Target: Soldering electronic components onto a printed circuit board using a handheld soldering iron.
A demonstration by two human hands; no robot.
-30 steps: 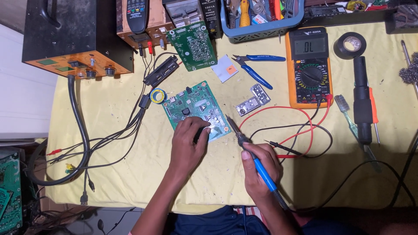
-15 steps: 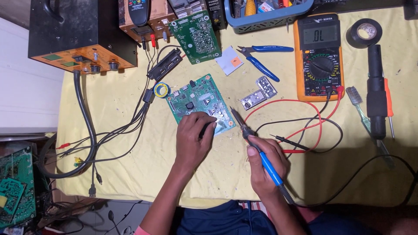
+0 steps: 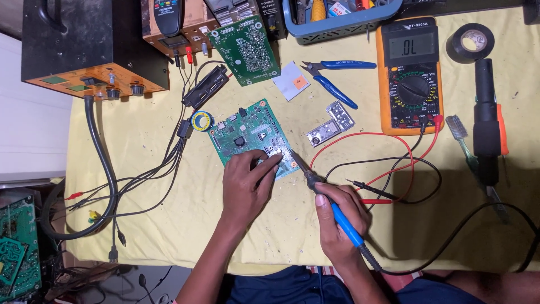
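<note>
The left hand (image 3: 247, 183) is covering the lower corner of the green circuit board (image 3: 247, 135), hiding the parts under its fingers. The soldering iron (image 3: 332, 208) is passing through the right hand (image 3: 337, 217), so its grip is mostly concealed, and whether its tip is touching the board is too fine to tell. The top edge is cutting off the blue basket (image 3: 343, 19) and the black box (image 3: 84, 39). The bottom edge is cutting off both forearms.

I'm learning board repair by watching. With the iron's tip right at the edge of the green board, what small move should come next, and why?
Probably ease the soldering iron tip a touch left onto the joint beside the left hand fingertips. The right hand holds the tip at the green circuit board edge, and the left hand already presses the board flat.
</note>
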